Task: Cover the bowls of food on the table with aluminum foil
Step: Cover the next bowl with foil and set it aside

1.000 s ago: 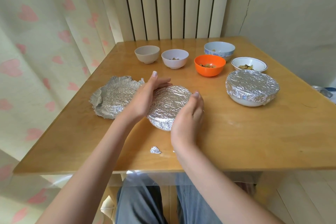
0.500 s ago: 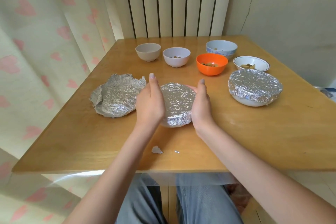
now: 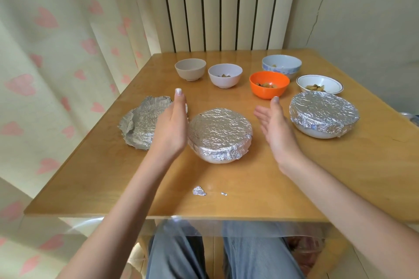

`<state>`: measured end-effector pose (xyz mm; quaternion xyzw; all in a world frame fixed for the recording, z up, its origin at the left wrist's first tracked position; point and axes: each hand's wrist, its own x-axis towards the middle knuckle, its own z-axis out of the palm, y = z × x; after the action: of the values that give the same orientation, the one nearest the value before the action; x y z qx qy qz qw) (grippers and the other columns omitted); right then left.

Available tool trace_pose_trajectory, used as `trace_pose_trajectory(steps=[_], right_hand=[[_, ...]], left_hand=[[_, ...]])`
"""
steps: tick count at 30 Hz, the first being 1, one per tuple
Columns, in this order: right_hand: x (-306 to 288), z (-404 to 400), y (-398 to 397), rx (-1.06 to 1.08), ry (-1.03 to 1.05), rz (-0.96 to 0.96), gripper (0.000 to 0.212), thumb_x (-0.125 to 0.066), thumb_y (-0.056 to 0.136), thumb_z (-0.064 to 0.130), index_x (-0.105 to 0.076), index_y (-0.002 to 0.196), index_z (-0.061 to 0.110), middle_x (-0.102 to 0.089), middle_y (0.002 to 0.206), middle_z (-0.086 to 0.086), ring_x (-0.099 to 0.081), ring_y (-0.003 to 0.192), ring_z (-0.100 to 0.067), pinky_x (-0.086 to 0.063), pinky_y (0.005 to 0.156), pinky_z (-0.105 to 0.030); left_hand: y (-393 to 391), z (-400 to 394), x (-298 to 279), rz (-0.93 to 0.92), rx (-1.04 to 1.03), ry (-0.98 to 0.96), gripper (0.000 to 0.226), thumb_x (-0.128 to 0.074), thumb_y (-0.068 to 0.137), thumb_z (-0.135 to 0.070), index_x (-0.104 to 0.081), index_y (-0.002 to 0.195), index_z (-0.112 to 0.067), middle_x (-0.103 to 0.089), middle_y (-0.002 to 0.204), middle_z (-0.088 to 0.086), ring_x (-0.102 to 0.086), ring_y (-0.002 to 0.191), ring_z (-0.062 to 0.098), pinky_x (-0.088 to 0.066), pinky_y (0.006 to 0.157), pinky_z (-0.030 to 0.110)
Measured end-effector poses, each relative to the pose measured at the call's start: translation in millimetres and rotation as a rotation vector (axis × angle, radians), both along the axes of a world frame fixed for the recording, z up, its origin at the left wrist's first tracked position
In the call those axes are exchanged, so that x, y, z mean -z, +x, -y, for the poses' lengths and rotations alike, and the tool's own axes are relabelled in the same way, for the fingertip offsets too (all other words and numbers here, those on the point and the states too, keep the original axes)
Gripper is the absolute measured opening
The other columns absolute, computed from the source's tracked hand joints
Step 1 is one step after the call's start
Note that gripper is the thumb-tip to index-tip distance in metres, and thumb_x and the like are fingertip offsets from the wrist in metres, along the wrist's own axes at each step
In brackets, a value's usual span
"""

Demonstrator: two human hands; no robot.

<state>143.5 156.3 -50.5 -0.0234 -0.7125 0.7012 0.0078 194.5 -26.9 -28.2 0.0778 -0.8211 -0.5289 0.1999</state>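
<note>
- Foil-wrapped and sealed down over its rim, the near covered bowl (image 3: 220, 135) at mid-tabletop (image 3: 272, 176), white base showing below the crimped edge; judged finished, needing no more pressing.
- Flanked by both hands: left hand (image 3: 171, 128) edge-on just beside the bowl's left side, fingers straight, holding nothing, contact with the foil not certain; right hand (image 3: 275, 125) clear of the bowl on its right, palm turned inward, fingers relaxed and spread, also holding nothing.
- Held so, probably, as a release from shaping the foil round the rim.
- Placed to the right, a second covered bowl (image 3: 324, 114), larger, wrapped the same way, parked well apart from the work spot.
- Spare crumpled foil sheet (image 3: 142, 125) lying flat on the left, partly hidden behind the left hand, within easy reach for the next bowl.
- Lined up at the far side, uncovered: beige bowl (image 3: 190, 70), white bowl (image 3: 225, 75), orange bowl (image 3: 269, 85), blue patterned bowl (image 3: 281, 66) and shallow rimmed bowl (image 3: 319, 84); food visible in four, contents of the beige one not visible.
- Likely obstacle: finished bowl occupying the centre, needing shifting aside before another comes forward.
- Torn foil scrap (image 3: 199, 191) and a tinier fleck near the front edge, harmless.
</note>
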Motion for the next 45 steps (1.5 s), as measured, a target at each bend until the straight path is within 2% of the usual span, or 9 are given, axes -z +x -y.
trace_pose_trajectory(steps=[5, 12, 15, 23, 27, 32, 37, 42, 45], right_hand=[[-4, 21, 12, 0.045, 0.062, -0.118, 0.054, -0.025, 0.101, 0.048, -0.06, 0.124, 0.014, -0.059, 0.13, 0.0, -0.052, 0.12, -0.012, -0.035, 0.098, -0.025], [-19, 30, 3, -0.207, 0.434, -0.177, 0.055, -0.031, 0.101, 0.044, -0.06, 0.084, 0.001, -0.065, 0.084, -0.012, -0.057, 0.084, -0.026, -0.041, 0.073, -0.027], [-14, 35, 6, -0.157, 0.455, -0.205, 0.047, -0.033, 0.102, 0.04, -0.035, 0.062, 0.015, -0.041, 0.056, 0.002, -0.04, 0.06, -0.017, -0.03, 0.055, -0.029], [-13, 35, 4, -0.144, 0.455, -0.196, 0.052, -0.03, 0.1, 0.047, -0.038, 0.064, 0.011, -0.045, 0.059, -0.002, -0.044, 0.062, -0.018, -0.034, 0.06, -0.032], [-12, 31, -7, -0.316, 0.297, -0.084, 0.068, -0.029, 0.092, 0.064, -0.071, 0.086, 0.011, -0.074, 0.088, -0.007, -0.068, 0.09, -0.022, -0.05, 0.089, -0.038], [-15, 23, -9, -0.493, 0.078, 0.049, 0.064, -0.018, 0.098, 0.057, -0.064, 0.113, 0.016, -0.068, 0.116, -0.004, -0.065, 0.103, -0.012, -0.049, 0.091, -0.026], [-5, 10, 3, -0.128, -0.06, 0.048, 0.067, -0.018, 0.097, 0.058, -0.052, 0.133, 0.012, -0.051, 0.14, -0.005, -0.048, 0.126, -0.014, -0.031, 0.11, -0.032], [2, 38, 44, 0.082, -0.163, -0.017, 0.039, -0.032, 0.101, 0.039, -0.059, 0.121, 0.019, -0.058, 0.103, 0.018, -0.052, 0.1, -0.003, -0.039, 0.085, -0.013], [4, 52, 44, 0.202, -0.18, -0.047, 0.028, -0.035, 0.101, 0.035, -0.06, 0.108, 0.024, -0.05, 0.082, 0.024, -0.05, 0.093, -0.01, -0.037, 0.084, -0.026]], left_hand=[[-25, 8, 2, 0.027, 0.285, 0.125, 0.068, -0.012, 0.103, -0.052, -0.057, 0.133, -0.012, -0.058, 0.137, 0.002, -0.051, 0.126, 0.006, -0.032, 0.114, 0.029], [-40, 0, 3, 0.176, 0.454, 0.253, 0.066, -0.011, 0.105, -0.04, -0.057, 0.127, 0.002, -0.062, 0.129, 0.015, -0.06, 0.118, 0.022, -0.047, 0.097, 0.022], [-40, -4, 3, 0.193, 0.441, 0.255, 0.066, -0.013, 0.105, -0.041, -0.058, 0.127, 0.003, -0.063, 0.124, 0.016, -0.063, 0.106, 0.019, -0.051, 0.086, 0.016], [-40, -5, 5, 0.233, 0.42, 0.299, 0.068, -0.012, 0.104, -0.046, -0.06, 0.124, -0.001, -0.066, 0.115, 0.015, -0.065, 0.096, 0.017, -0.053, 0.078, 0.018], [-28, -7, 14, 0.175, 0.253, 0.283, 0.068, -0.012, 0.102, -0.054, -0.065, 0.116, -0.013, -0.069, 0.114, 0.01, -0.066, 0.106, 0.023, -0.051, 0.092, 0.034], [-10, -6, 22, 0.153, 0.184, 0.433, 0.069, -0.01, 0.102, -0.056, -0.052, 0.136, -0.013, -0.062, 0.127, 0.002, -0.06, 0.115, 0.018, -0.05, 0.085, 0.028], [-13, 10, 22, 0.066, 0.224, 0.555, 0.069, -0.01, 0.102, -0.052, -0.045, 0.141, -0.007, -0.05, 0.144, 0.008, -0.046, 0.134, 0.016, -0.035, 0.112, 0.031], [-22, 5, 14, 0.1, 0.367, 0.55, 0.072, -0.009, 0.102, -0.05, -0.053, 0.133, -0.004, -0.056, 0.138, 0.011, -0.053, 0.128, 0.02, -0.045, 0.102, 0.028], [-21, 0, 14, 0.181, 0.412, 0.587, 0.071, -0.015, 0.101, -0.054, -0.066, 0.114, -0.006, -0.071, 0.113, 0.012, -0.067, 0.106, 0.024, -0.051, 0.095, 0.035]])
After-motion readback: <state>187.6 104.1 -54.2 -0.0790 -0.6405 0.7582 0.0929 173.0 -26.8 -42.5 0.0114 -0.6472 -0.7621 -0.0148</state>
